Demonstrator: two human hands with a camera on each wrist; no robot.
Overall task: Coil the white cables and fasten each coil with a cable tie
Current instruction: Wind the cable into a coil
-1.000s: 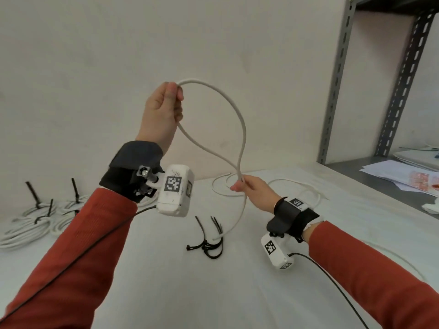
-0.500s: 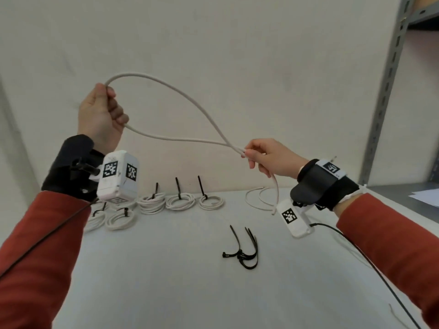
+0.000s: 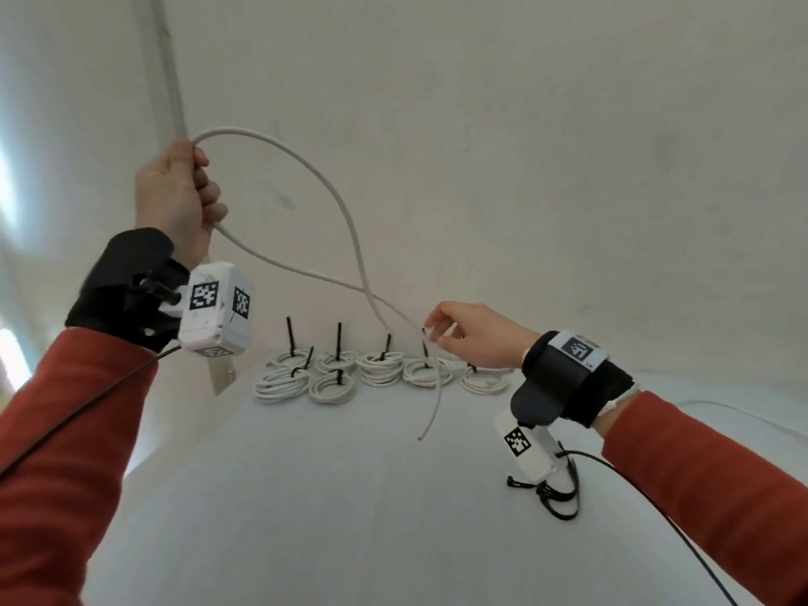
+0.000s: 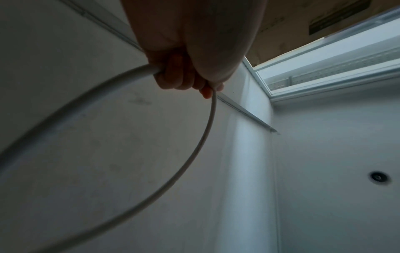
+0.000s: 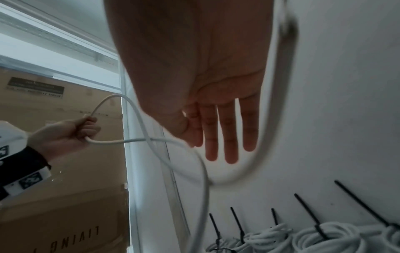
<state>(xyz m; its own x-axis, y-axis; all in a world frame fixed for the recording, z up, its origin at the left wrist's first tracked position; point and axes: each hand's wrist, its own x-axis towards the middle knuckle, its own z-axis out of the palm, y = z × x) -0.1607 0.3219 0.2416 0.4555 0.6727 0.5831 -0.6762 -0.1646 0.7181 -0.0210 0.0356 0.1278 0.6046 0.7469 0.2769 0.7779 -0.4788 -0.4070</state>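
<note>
My left hand (image 3: 175, 203) is raised at the left and grips a white cable (image 3: 341, 207) in its fist, forming one big loop. In the left wrist view the curled fingers (image 4: 179, 75) close round the cable (image 4: 194, 154). One strand runs from the fist to my right hand (image 3: 437, 336), where thumb and forefinger pinch it; the other fingers (image 5: 227, 137) are straight. The crossing strand hangs down with its free end (image 3: 420, 435) above the table. Several black cable ties (image 3: 557, 500) lie below my right wrist.
Several finished white coils (image 3: 332, 378), each with an upright black tie, sit in rows at the back of the white table (image 3: 350, 540) against the wall. Cardboard boxes (image 5: 54, 205) stand at the left in the right wrist view. A black wire trails from each wrist camera.
The view has swung left, bringing the finished coils to the middle. My right hand has dropped lower and spread its outer fingers. The cable's free end now dangles over the table.
</note>
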